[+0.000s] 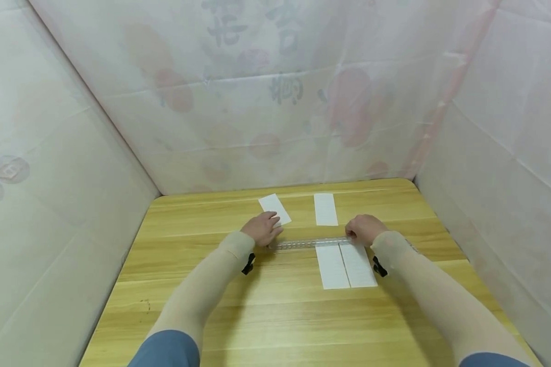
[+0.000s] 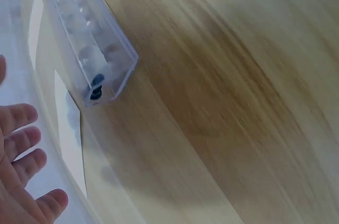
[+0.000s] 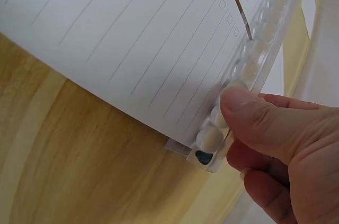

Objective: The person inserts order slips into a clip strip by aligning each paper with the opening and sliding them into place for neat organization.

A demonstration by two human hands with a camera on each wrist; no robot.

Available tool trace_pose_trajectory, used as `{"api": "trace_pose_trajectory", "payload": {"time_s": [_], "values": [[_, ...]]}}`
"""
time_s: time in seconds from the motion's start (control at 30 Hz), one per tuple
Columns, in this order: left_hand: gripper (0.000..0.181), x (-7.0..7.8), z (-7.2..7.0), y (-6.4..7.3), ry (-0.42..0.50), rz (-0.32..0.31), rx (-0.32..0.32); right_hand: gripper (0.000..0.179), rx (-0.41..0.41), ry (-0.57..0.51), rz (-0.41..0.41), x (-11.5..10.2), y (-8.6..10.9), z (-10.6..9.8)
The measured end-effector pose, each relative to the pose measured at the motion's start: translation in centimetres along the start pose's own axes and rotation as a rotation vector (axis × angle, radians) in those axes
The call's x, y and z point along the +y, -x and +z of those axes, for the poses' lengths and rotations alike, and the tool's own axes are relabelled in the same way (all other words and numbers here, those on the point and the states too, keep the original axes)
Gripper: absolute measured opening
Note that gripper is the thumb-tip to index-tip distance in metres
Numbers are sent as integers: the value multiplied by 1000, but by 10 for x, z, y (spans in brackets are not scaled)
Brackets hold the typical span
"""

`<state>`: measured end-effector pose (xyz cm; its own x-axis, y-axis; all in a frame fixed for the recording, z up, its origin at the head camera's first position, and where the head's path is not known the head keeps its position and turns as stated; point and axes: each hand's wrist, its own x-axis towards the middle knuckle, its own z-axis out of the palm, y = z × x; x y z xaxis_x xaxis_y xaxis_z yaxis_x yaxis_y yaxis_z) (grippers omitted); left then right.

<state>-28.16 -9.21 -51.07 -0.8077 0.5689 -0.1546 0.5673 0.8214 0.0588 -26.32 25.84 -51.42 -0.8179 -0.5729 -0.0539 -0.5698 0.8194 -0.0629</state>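
A long clear plastic binding strip [image 1: 309, 243] with a row of round bumps lies across the table. Its right end is pinched by my right hand [image 1: 366, 229], thumb [image 3: 241, 102] on top and fingers beneath. Along the strip run the top edges of two white sheets [image 1: 332, 267] [image 1: 359, 265] side by side; the right wrist view shows ruled lines and small boxes on the paper. Near the strip's left end, my left hand [image 1: 260, 228] has its fingers spread, apart from the strip in the left wrist view. A dark piece [image 2: 97, 86] shows at that end.
Two more white sheets lie farther back: a slanted one [image 1: 274, 208] partly behind my left fingers, and a straighter one [image 1: 326, 209]. The wooden table [image 1: 188, 295] meets pale printed curtains [image 1: 266, 117] at the back and on both sides.
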Motion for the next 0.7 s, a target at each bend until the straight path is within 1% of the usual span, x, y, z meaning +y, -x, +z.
{"api": "trace_pose_trajectory", "payload": {"time_s": [0.17, 0.33, 0.43, 0.53, 0.7], "values": [[63, 2, 1, -5, 21, -19, -55, 24, -12, 3, -34, -4, -6, -2], [66, -5, 3, -3, 48, -63, -92, 33, -11, 8, -78, -11, -16, -3], [69, -11, 6, -1, 52, -83, -99, 33, -27, 26, -76, -15, -21, -5], [71, -17, 10, 0, 42, -85, -94, 33, -45, 43, -81, -18, -25, -5], [73, -19, 14, 0, 48, -81, -80, 32, -54, 66, -86, -19, -29, -2]]}}
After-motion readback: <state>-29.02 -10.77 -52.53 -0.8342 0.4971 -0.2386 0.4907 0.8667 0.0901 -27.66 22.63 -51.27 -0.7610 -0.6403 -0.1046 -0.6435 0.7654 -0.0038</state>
